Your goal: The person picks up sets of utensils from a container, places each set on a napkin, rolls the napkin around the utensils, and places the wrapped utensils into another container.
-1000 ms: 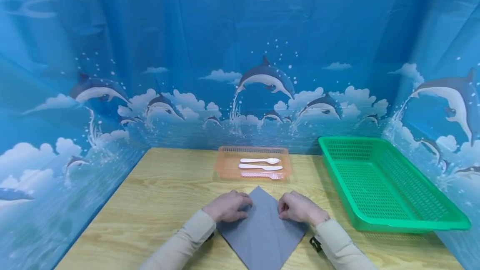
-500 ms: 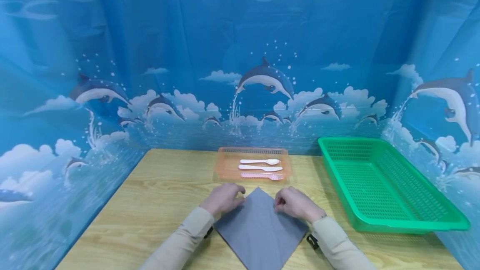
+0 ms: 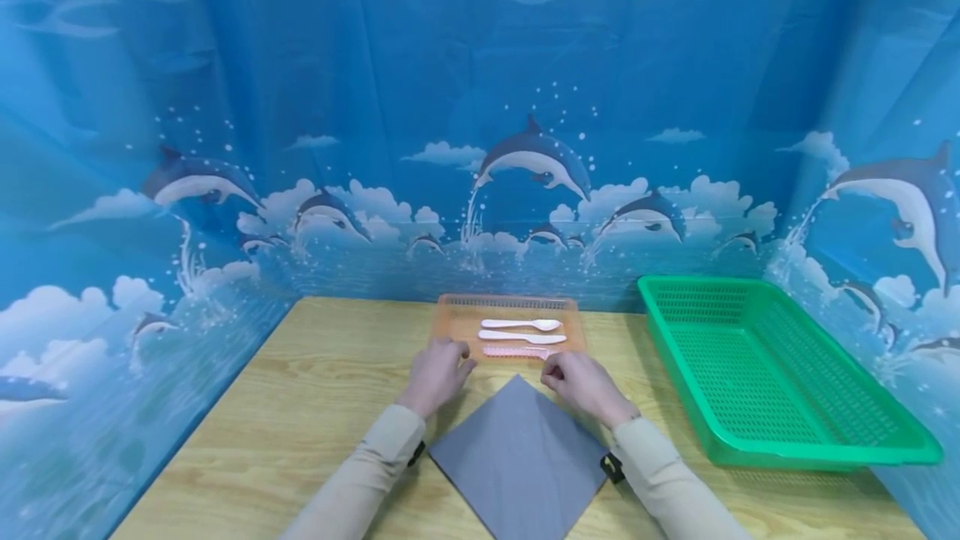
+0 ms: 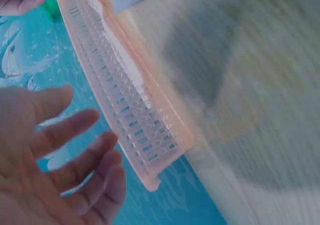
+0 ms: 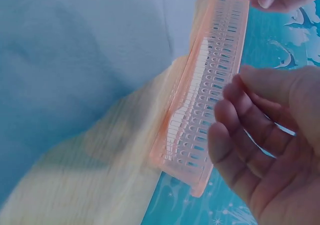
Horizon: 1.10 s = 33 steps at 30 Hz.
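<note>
A grey cloth (image 3: 525, 465), squared and turned like a diamond, lies flat on the table. Beyond its far corner stands a translucent orange basket (image 3: 457, 325) holding a white spoon (image 3: 517, 324), a white knife (image 3: 517, 337) and a pink-handled fork (image 3: 513, 352); the fork's right end is partly hidden by fingers. My left hand (image 3: 437, 375) hovers near the basket's front left, its fingers loosely spread and holding nothing in the left wrist view. My right hand (image 3: 587, 386) is near the front right corner. Its fingers (image 5: 232, 112) bend loosely around nothing, apart from the basket in the right wrist view.
A large green basket (image 3: 750, 390) stands at the right side of the wooden table (image 3: 300, 407). Blue dolphin-printed sheeting (image 3: 420, 107) encloses the back and both sides.
Both hands have lifted off the cloth's sides and moved forward to the orange basket's front corners. The cloth and baskets stay where they were.
</note>
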{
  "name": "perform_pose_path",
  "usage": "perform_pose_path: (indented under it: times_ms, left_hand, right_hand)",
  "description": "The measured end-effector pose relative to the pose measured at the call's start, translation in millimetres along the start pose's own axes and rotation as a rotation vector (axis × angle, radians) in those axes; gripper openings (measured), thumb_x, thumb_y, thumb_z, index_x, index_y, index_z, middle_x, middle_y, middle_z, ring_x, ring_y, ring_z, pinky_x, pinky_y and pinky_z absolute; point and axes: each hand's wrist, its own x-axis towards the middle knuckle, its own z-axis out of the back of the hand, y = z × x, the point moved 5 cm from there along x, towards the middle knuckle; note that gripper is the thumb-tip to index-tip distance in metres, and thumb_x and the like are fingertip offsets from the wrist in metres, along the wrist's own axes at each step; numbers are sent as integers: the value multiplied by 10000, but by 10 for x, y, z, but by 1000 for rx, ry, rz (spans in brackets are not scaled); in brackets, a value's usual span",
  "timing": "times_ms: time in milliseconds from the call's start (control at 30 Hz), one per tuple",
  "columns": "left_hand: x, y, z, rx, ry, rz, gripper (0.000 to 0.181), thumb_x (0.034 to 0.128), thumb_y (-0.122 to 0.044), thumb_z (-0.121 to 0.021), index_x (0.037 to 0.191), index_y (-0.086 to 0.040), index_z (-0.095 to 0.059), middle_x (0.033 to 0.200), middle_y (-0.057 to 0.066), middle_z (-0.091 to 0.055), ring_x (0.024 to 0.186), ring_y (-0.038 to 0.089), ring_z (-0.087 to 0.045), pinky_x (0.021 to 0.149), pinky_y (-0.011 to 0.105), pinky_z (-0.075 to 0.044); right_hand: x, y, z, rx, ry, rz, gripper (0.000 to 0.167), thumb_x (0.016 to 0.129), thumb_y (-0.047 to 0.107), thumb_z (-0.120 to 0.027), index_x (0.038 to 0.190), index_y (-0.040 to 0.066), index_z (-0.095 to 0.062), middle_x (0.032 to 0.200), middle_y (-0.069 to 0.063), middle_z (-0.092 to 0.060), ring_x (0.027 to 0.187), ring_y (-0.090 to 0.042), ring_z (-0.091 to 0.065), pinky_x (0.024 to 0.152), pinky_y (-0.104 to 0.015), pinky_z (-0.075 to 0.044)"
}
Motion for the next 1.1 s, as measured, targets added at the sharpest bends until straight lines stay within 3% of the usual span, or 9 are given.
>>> perform_pose_path:
  times_ms: [133,300,467,567,667,733,900,1000,1100]
  left_hand:
    - [48,54,77,41,-60,78,249,916,-330,-693,988,-95,-731,899,89,-648,800,232,-570,613,357,-486]
    - [95,137,94,69,-70,152,356,919,-396,-674,1103,-94,-715,1031,157,-642,945,311,-570,720,445,-524]
    - [121,234,44,66,-34,215,474,924,-469,-641,1204,-88,-678,1138,232,-618,1078,399,-547,833,543,-508]
    - [136,282,-7,55,6,237,488,932,-481,-623,1207,-80,-672,1118,249,-619,1061,412,-549,827,553,-500]
    - [153,320,-64,50,46,259,483,934,-486,-617,1186,-79,-677,1107,245,-625,1042,411,-558,816,561,-501]
    - [168,338,-94,45,61,269,479,935,-487,-613,1175,-78,-683,1109,240,-635,1043,413,-564,818,572,-502]
    - [218,354,-137,27,76,276,450,956,-465,-591,1166,-80,-694,1101,206,-659,1043,392,-583,827,572,-511]
    - [246,359,-156,27,85,275,421,967,-446,-581,1155,-89,-699,1102,188,-663,1043,381,-589,820,561,-518]
    - [266,359,-172,30,97,278,398,974,-439,-573,1142,-103,-703,1110,176,-661,1046,376,-588,810,550,-525]
  right_hand:
    - [102,-1,57,-6,-73,-39,66,901,121,-693,855,132,-739,758,68,-668,657,-56,-570,637,-285,-509]
    - [241,-7,96,-35,-132,-60,102,927,153,-660,903,113,-751,817,38,-689,654,-77,-567,590,-279,-492]
    - [350,-17,82,-80,-142,-42,122,910,165,-684,973,86,-753,949,-38,-696,829,-186,-625,702,-365,-538]
    - [404,-50,30,-81,-114,-26,206,894,175,-702,1048,46,-744,1031,-96,-698,958,-253,-638,825,-424,-547]
    - [445,-94,-41,-81,-71,-5,258,894,189,-697,1092,27,-728,1062,-120,-704,984,-262,-640,869,-433,-544]
    - [465,-122,-82,-90,-55,8,242,902,203,-687,1072,35,-731,1033,-102,-717,907,-226,-650,841,-413,-554]
    - [520,-204,-137,-62,-20,4,202,948,267,-642,873,95,-716,667,-10,-592,568,-137,-483,572,-320,-446]
    - [559,-241,-161,-55,11,-6,281,983,320,-589,813,119,-689,587,20,-480,526,-136,-404,530,-305,-357]
    - [596,-268,-178,-63,61,-42,413,1032,372,-475,750,117,-638,598,-11,-484,543,-164,-431,571,-332,-378]
